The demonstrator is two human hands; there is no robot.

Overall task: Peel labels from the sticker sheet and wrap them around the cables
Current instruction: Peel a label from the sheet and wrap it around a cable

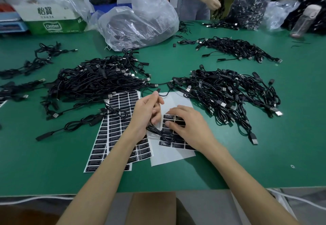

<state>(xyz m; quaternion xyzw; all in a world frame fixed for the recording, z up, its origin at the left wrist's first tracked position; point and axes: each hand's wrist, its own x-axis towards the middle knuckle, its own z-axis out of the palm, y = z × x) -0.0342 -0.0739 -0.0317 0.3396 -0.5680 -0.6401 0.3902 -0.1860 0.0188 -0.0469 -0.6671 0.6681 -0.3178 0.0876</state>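
Observation:
A white sticker sheet (pixel 173 154) with a few rows of black labels left lies in front of me on the green table. My right hand (pixel 188 127) rests on it, fingertips on a black label (pixel 169 117) near its upper left. My left hand (pixel 146 113) holds a black cable (pixel 158 133) whose loops hang over the sheet's left side. Fuller label sheets (pixel 114 129) lie to the left, partly under my left forearm.
Big piles of black USB cables lie left (pixel 98 80), right (pixel 229 92) and far right (pixel 236 48). Clear plastic bags (pixel 141 25) and a cardboard box (pixel 53 20) stand at the back. Another person's hands (pixel 215 0) handle cables across the table. A bottle (pixel 305 21) stands far right.

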